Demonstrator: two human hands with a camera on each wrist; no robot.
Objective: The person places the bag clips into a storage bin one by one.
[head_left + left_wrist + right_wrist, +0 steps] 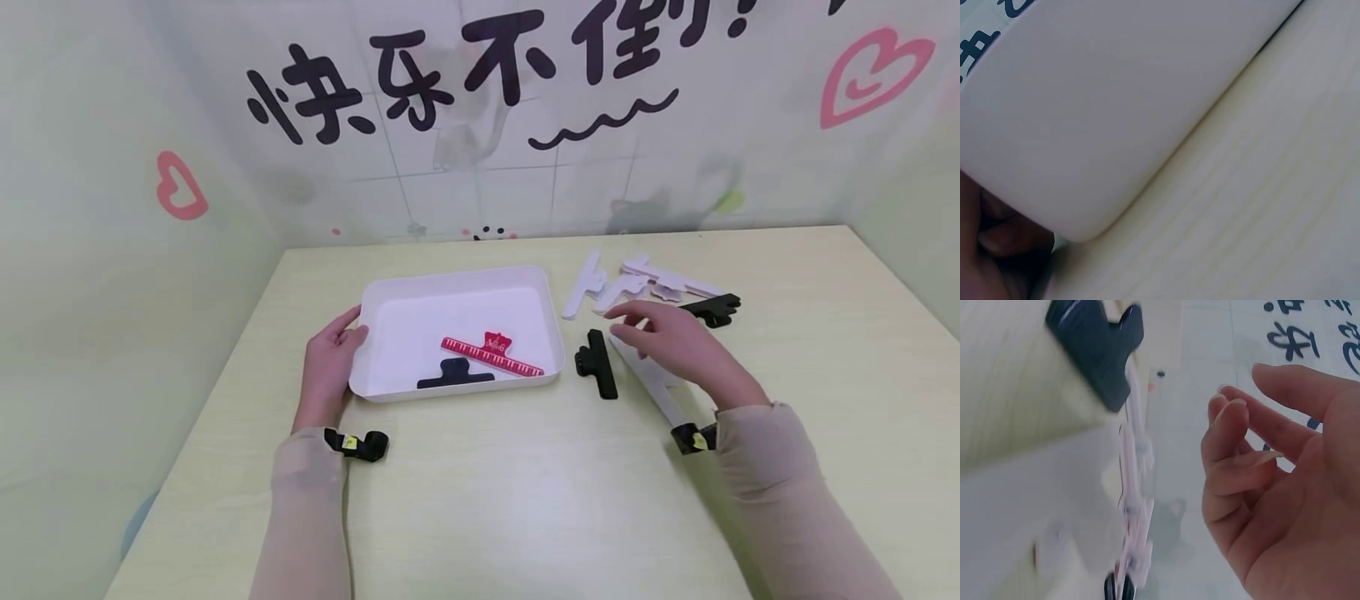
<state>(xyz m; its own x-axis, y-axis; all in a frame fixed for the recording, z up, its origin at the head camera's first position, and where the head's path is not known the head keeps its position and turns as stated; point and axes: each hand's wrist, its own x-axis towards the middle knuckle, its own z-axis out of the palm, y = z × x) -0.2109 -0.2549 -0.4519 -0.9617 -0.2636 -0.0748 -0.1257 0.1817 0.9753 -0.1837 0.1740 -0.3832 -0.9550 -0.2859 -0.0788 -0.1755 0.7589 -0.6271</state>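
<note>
A white tray (457,287) lies on the table, its left rim gripped by my left hand (327,367). The left wrist view shows the tray's outer wall (1104,112) and curled fingers (1010,237) at its corner. Inside the tray are a red clip (495,357) with ruler-like marks and a black clip (454,375). Right of the tray, my right hand (667,337) hovers with loosely bent fingers, holding nothing. Beneath it lies a long white clip (656,387), partly hidden. Beside that lies a black clip (597,364), which the right wrist view also shows.
Several white clips (583,285) lie spread and overlapping behind the right hand. Another black clip (712,309) is at their right end. A printed cloth (480,192) hangs behind the table (480,500).
</note>
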